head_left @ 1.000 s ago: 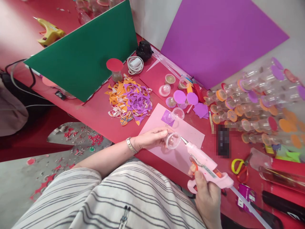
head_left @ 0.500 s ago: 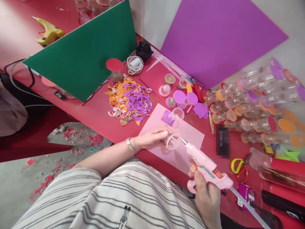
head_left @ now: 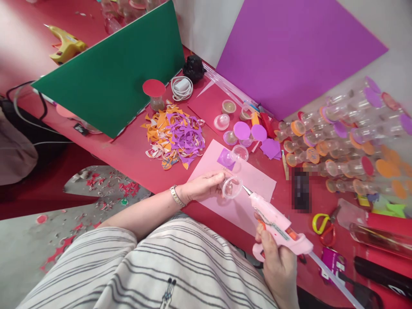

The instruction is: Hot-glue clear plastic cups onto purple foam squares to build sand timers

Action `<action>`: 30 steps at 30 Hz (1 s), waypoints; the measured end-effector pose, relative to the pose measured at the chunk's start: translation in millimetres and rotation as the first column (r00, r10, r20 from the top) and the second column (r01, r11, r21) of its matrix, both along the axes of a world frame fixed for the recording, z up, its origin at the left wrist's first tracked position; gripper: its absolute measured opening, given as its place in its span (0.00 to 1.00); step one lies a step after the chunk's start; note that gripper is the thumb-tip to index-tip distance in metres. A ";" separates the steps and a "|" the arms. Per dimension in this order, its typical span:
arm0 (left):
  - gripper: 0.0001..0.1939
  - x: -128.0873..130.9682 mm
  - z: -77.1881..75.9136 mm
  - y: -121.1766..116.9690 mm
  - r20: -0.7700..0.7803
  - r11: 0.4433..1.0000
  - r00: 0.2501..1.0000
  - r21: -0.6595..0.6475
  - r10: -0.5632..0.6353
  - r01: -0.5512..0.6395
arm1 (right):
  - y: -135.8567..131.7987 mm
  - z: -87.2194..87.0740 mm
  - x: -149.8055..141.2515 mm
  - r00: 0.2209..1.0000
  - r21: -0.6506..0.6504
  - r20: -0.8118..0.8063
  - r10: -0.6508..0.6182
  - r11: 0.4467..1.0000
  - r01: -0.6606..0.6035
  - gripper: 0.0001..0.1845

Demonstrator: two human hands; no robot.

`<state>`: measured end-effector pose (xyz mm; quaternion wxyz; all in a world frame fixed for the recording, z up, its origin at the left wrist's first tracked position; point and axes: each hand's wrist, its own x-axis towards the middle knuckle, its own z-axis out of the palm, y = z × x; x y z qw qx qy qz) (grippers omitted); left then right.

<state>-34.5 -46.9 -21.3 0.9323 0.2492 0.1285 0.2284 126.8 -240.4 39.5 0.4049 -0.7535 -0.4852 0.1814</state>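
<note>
My left hand (head_left: 210, 184) is closed on a small clear plastic cup (head_left: 232, 187), whose round rim faces up and to the right. In my right hand (head_left: 275, 253) is a pink hot glue gun (head_left: 273, 219), my fingers wrapped round its handle near the orange trigger. Its metal nozzle is right at the cup's rim; whether it touches I cannot tell. A long translucent glue stick (head_left: 334, 279) sticks out of the gun's back. Beneath both hands lies a pink sheet (head_left: 257, 176). On its far edge, another clear cup (head_left: 240, 153) rests by a purple paper piece (head_left: 226, 159).
Orange and purple paper scraps (head_left: 178, 133) are heaped at the left. Behind them leans a green board (head_left: 119, 64). Several joined clear cups with coloured discs (head_left: 347, 133) crowd the right side, with scissors (head_left: 323, 225) nearer me. A purple board (head_left: 289, 51) stands at the back.
The cup in my left hand has tilted and shifted slightly left and up. The glue gun has moved slightly left with it, its nozzle staying close to the rim.
</note>
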 end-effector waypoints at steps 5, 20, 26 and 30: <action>0.32 3.0 -4.9 -0.4 0.020 0.999 0.999 -0.024 0.032 -0.031 | -3.1 -3.8 7.1 0.976 0.105 0.218 0.027 0.993 -0.051 0.16; 0.29 2.8 -4.2 -0.2 0.028 0.997 0.998 -0.044 0.064 -0.062 | 8.3 9.6 -5.0 0.938 0.194 0.321 0.128 0.961 -0.198 0.11; 0.29 1.9 -1.7 0.6 0.030 0.998 0.998 -0.046 0.048 -0.047 | 10.7 10.0 -6.4 0.956 0.169 0.266 0.121 0.971 -0.169 0.11; 0.28 2.2 -3.2 0.3 0.028 0.997 0.998 -0.050 0.057 -0.055 | 9.4 8.2 -7.1 0.970 0.173 0.218 0.109 0.974 -0.148 0.11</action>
